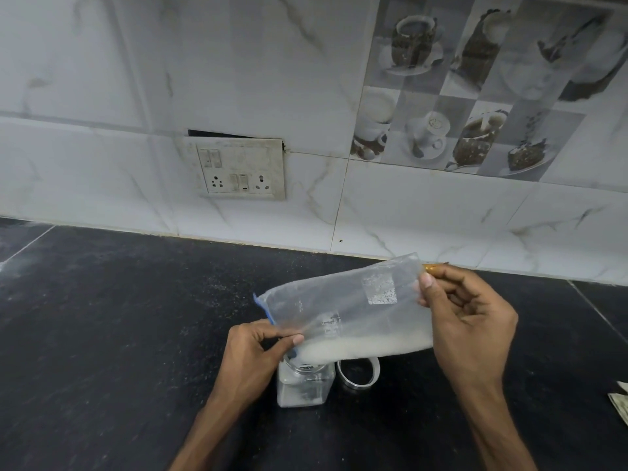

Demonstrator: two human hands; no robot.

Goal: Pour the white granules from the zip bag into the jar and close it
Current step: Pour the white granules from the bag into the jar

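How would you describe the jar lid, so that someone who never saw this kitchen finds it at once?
Start at the black countertop and find the clear jar under the zip bag. The lid lies directly to the right of the jar. It is a round ring with a white and silver rim, the only loose round thing there.

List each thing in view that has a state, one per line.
zip bag: held sideways, mouth tipped over the jar
white granules: gathered along the bag's lower edge
jar: open, upright, partly filled
lid: off, on the counter beside the jar
left hand: pinching the bag's mouth
right hand: gripping the bag's bottom
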